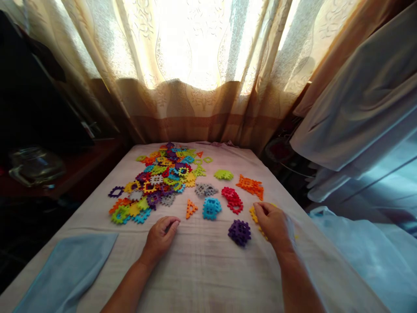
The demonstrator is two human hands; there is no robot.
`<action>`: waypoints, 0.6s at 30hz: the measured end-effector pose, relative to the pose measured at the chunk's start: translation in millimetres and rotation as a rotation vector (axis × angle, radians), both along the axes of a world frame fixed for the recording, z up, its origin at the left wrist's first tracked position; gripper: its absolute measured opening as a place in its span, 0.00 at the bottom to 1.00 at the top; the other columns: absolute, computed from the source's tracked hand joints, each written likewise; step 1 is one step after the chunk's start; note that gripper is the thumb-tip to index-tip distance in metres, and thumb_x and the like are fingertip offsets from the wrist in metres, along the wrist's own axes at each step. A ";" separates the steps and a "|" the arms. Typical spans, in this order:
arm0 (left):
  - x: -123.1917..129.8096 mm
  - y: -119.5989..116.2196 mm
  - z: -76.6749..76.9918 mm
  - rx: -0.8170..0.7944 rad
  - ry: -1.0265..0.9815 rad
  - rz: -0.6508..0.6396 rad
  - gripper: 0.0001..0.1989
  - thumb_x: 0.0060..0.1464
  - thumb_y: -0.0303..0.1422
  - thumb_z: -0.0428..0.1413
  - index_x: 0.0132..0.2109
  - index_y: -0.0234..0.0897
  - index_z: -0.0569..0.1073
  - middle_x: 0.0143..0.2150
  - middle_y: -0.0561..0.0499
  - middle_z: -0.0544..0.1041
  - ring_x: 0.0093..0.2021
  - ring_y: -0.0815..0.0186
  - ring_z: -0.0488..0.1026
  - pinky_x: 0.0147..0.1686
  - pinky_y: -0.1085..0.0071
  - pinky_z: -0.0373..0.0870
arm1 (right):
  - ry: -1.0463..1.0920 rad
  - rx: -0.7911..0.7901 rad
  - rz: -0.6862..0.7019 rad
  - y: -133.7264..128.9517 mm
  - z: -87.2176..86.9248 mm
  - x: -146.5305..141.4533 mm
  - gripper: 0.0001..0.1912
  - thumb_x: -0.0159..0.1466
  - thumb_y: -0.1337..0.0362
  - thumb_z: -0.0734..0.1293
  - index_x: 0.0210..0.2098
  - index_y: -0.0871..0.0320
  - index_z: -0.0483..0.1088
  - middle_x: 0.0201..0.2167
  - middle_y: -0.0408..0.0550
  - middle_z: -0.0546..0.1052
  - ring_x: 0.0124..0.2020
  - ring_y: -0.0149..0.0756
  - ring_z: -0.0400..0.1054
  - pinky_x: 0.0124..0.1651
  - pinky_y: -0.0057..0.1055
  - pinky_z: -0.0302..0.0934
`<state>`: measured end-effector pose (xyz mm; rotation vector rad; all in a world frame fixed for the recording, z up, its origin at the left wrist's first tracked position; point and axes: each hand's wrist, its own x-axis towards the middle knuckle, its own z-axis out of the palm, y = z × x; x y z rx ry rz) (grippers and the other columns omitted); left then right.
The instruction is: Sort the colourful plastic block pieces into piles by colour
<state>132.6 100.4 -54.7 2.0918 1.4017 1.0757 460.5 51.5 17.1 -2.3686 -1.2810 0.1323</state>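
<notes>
My left hand (162, 237) rests on the cloth with its fingers curled together, just below an orange triangular piece (191, 209); whether anything is inside is hidden. On the right, my right hand (271, 221) is closed over yellow pieces (253, 214), which it partly covers; its grip on them cannot be made out. Between the hands lie a purple stack (239, 232) and a blue stack (211, 208). Beyond these are red pieces (232, 200), grey pieces (205, 189), orange pieces (250, 185) and a green stack (223, 174).
A large mixed heap of toothed plastic pieces (159, 174) covers the table's left back. A blue cloth (68, 269) lies at the front left of the covered table (195, 282). Curtains (195, 104) hang behind, and clothes (355, 100) hang at the right.
</notes>
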 end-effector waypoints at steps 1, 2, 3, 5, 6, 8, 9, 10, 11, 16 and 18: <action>0.1 -0.4 0.7 0.001 -0.007 0.005 0.14 0.57 0.41 0.50 0.36 0.40 0.77 0.34 0.50 0.80 0.36 0.64 0.77 0.39 0.69 0.73 | 0.002 0.005 0.045 2.2 -2.3 -9.0 0.17 0.63 0.55 0.60 0.36 0.52 0.79 0.29 0.47 0.80 0.31 0.37 0.72 0.29 0.26 0.54; -0.2 -0.6 1.3 0.009 -0.010 0.009 0.13 0.58 0.41 0.50 0.36 0.40 0.77 0.33 0.50 0.80 0.36 0.64 0.77 0.39 0.69 0.73 | 0.002 0.008 0.091 4.1 -4.9 -18.0 0.16 0.63 0.55 0.60 0.36 0.51 0.79 0.29 0.47 0.80 0.31 0.37 0.72 0.30 0.26 0.54; -1.2 -0.6 2.0 0.025 -0.010 0.014 0.13 0.58 0.40 0.51 0.36 0.40 0.77 0.33 0.50 0.80 0.36 0.64 0.77 0.39 0.70 0.73 | 0.001 0.013 0.134 5.5 -7.7 -26.5 0.16 0.64 0.55 0.60 0.35 0.51 0.79 0.29 0.46 0.80 0.31 0.37 0.72 0.30 0.26 0.54; -5.6 -0.2 3.4 0.078 0.006 0.028 0.12 0.58 0.40 0.51 0.36 0.40 0.77 0.33 0.50 0.80 0.36 0.65 0.77 0.39 0.70 0.73 | 0.005 0.021 0.208 7.1 -13.4 -40.7 0.16 0.64 0.55 0.60 0.36 0.50 0.79 0.31 0.45 0.81 0.33 0.37 0.73 0.31 0.26 0.56; -9.4 0.5 4.2 0.114 0.019 0.042 0.12 0.59 0.40 0.51 0.36 0.40 0.76 0.32 0.50 0.80 0.35 0.65 0.77 0.39 0.70 0.73 | 0.009 0.026 0.236 7.3 -16.1 -45.7 0.16 0.64 0.55 0.60 0.36 0.49 0.79 0.32 0.45 0.81 0.34 0.38 0.74 0.31 0.26 0.56; -20.4 3.9 6.4 0.184 0.051 0.091 0.12 0.59 0.40 0.50 0.36 0.41 0.76 0.33 0.50 0.80 0.36 0.65 0.76 0.40 0.70 0.73 | 0.007 0.044 0.265 7.4 -20.5 -51.4 0.17 0.64 0.54 0.59 0.37 0.48 0.79 0.34 0.44 0.82 0.35 0.38 0.74 0.33 0.26 0.58; -27.4 6.9 8.2 0.212 0.074 0.127 0.13 0.60 0.40 0.50 0.37 0.41 0.76 0.33 0.50 0.80 0.36 0.64 0.76 0.41 0.69 0.72 | 0.005 0.048 0.273 7.5 -22.2 -52.5 0.17 0.64 0.54 0.59 0.37 0.49 0.79 0.34 0.44 0.82 0.35 0.38 0.75 0.33 0.26 0.58; -35.1 11.1 10.5 0.228 0.109 0.171 0.13 0.60 0.40 0.50 0.38 0.41 0.76 0.34 0.50 0.80 0.37 0.64 0.76 0.42 0.68 0.72 | 0.004 0.049 0.281 7.5 -23.5 -52.9 0.17 0.64 0.54 0.59 0.37 0.49 0.79 0.34 0.44 0.82 0.35 0.38 0.75 0.33 0.27 0.59; -43.2 16.4 13.6 0.222 0.165 0.227 0.13 0.60 0.40 0.50 0.39 0.41 0.76 0.35 0.50 0.80 0.38 0.63 0.76 0.44 0.67 0.71 | 0.006 0.048 0.288 7.7 -24.5 -53.0 0.18 0.64 0.54 0.59 0.37 0.50 0.79 0.34 0.45 0.82 0.35 0.38 0.75 0.34 0.27 0.59; -77.5 56.9 35.7 0.054 0.464 0.496 0.15 0.58 0.38 0.49 0.48 0.39 0.75 0.46 0.45 0.78 0.48 0.56 0.72 0.51 0.62 0.66 | 0.029 0.074 0.313 8.2 -28.2 -55.8 0.19 0.63 0.52 0.58 0.37 0.50 0.79 0.33 0.46 0.82 0.34 0.40 0.75 0.34 0.28 0.60; -83.8 74.3 42.5 0.013 0.499 0.550 0.17 0.57 0.39 0.50 0.49 0.38 0.75 0.48 0.41 0.77 0.50 0.52 0.71 0.51 0.58 0.64 | 0.036 0.097 0.327 7.8 -29.5 -58.1 0.20 0.64 0.52 0.58 0.37 0.50 0.79 0.34 0.46 0.82 0.35 0.40 0.75 0.35 0.28 0.61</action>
